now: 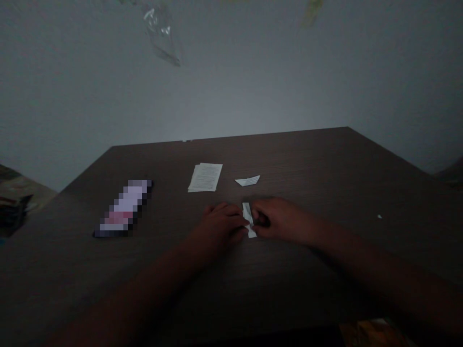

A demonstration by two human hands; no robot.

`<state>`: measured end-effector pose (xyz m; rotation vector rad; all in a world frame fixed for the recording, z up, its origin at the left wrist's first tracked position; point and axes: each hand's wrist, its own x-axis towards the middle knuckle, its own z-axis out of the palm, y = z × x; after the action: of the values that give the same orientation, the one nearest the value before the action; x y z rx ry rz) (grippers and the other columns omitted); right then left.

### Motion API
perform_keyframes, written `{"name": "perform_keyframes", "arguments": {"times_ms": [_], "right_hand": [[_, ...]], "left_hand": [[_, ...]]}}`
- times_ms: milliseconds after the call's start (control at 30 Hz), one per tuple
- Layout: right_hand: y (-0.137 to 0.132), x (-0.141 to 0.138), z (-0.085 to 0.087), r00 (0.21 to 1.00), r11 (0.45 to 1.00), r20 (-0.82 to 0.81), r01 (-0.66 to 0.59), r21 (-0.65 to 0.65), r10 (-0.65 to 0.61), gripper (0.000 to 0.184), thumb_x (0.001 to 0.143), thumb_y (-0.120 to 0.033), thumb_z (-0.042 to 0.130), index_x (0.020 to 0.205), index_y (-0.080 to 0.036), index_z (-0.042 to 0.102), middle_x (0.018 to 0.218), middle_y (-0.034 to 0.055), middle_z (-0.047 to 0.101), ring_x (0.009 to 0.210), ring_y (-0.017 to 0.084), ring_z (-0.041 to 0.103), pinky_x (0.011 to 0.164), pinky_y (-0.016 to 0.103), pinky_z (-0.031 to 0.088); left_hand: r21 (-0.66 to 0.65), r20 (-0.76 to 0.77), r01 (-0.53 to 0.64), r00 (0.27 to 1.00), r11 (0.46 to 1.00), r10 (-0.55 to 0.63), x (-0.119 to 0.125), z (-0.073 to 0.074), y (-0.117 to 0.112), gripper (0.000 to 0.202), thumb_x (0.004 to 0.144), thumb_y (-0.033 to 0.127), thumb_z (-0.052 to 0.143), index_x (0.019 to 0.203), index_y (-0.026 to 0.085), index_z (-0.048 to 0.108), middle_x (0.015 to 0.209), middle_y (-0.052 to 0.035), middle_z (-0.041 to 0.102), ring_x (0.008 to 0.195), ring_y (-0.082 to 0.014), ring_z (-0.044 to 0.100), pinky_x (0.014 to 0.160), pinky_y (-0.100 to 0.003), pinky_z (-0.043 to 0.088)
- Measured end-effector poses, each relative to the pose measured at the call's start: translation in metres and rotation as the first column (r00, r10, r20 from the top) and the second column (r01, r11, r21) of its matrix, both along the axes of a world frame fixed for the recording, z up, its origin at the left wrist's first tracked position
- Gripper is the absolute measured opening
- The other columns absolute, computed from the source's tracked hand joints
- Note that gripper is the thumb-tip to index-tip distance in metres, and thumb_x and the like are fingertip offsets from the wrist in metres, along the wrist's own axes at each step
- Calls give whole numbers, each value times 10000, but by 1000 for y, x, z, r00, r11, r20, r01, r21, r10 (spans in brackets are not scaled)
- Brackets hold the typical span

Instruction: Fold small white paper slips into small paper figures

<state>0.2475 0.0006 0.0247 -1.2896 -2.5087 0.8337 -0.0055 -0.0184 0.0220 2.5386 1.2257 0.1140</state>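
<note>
A small folded strip of printed paper (246, 209) lies on the brown table in front of me, its long side pointing away. My left hand (224, 222) holds it from the left, its fingertips pressed on the lower half. On the other side, my right hand (278, 218) is curled, with thumb and fingertips gripping the strip's right edge. Fingers cover part of the paper, so its folds are partly hidden. Just beyond the hands sits a small folded paper boat (248, 181). A stack of small printed paper sheets (205, 177) rests to its left.
At the left lies a phone (125, 208) with a lit, blurred-out screen. A tiny white paper scrap (379, 216) is on the right of the table (325, 168). Behind the table rises a pale wall (253, 72) with a clear plastic packet (162, 38) on it.
</note>
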Motion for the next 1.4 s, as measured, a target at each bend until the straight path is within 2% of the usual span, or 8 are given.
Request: {"name": "perform_keyframes", "arguments": {"times_ms": [333, 600, 800, 933, 1033, 1167, 1267, 1400], "right_hand": [[16, -4, -16, 976, 970, -15, 216, 111, -215, 183, 1002, -276, 845, 924, -254, 681, 897, 21, 767, 802, 214, 677, 730, 333, 414], [26, -13, -19, 941, 930, 13, 331, 160, -337, 262, 1039, -375, 857, 885, -256, 681, 904, 43, 776, 816, 226, 678, 751, 350, 416], [29, -16, -23, 917, 897, -3, 392, 202, -400, 234, 1038, -397, 862, 925, -251, 719, 911, 44, 785, 814, 232, 689, 744, 349, 425], [30, -7, -24, 936, 913, -78, 352, 206, -343, 159, 1060, -324, 806, 965, -244, 706, 919, 34, 772, 813, 222, 686, 752, 340, 444], [29, 2, -22, 971, 956, -135, 222, 191, -198, 71, 1078, -231, 729, 1012, -242, 706, 997, 39, 779, 885, 217, 705, 804, 333, 481], [22, 5, -22, 993, 977, -114, 59, 205, -36, 108, 1022, -181, 790, 1098, -239, 737, 1119, 63, 791, 1052, 252, 726, 946, 380, 517], [15, -1, -25, 996, 974, -88, 35, 223, -15, 168, 996, -209, 841, 1131, -247, 747, 1189, 74, 794, 1176, 294, 724, 1052, 444, 516], [5, -13, -27, 995, 970, -94, 54, 235, -33, 199, 983, -185, 829, 1151, -252, 747, 1220, 79, 786, 1208, 302, 715, 1073, 454, 520]], "left_hand": [[-1, 22, 51, 998, 999, -51, 1, 6, -5, 290, 1103, 193, 755, 1353, 275, 878, 1457, -102, 849, 1419, -383, 755, 1229, -574, 539], [-7, -16, 115, 993, 993, -115, 4, 13, -7, 267, 1120, 167, 720, 1338, 225, 862, 1447, -122, 836, 1426, -362, 760, 1280, -533, 540], [15, -3, 107, 994, 994, -107, 3, 11, -7, 281, 1108, 172, 720, 1339, 252, 857, 1421, -99, 839, 1398, -345, 765, 1258, -508, 552], [21, 35, 100, 994, 995, -101, 0, 8, -4, 215, 1098, 162, 721, 1229, 250, 867, 1343, -81, 848, 1298, -326, 792, 1231, -512, 559], [18, 35, 65, 997, 998, -65, -3, 5, 1, 87, 1095, 188, 760, 1108, 232, 835, 1315, -84, 840, 1297, -334, 782, 1223, -544, 553], [29, 76, 42, 996, 999, -44, -8, -4, 9, 38, 1090, 191, 785, 1086, 225, 802, 1291, -80, 823, 1289, -318, 764, 1200, -531, 568], [53, 115, 38, 992, 998, -44, -10, -13, 13, 60, 1101, 190, 771, 1097, 234, 812, 1259, -69, 819, 1260, -309, 753, 1168, -500, 578], [50, 110, -9, 994, 999, 4, -8, -19, 15, 72, 1074, 183, 808, 1091, 246, 839, 1237, -55, 829, 1243, -317, 734, 1135, -479, 568]]}}
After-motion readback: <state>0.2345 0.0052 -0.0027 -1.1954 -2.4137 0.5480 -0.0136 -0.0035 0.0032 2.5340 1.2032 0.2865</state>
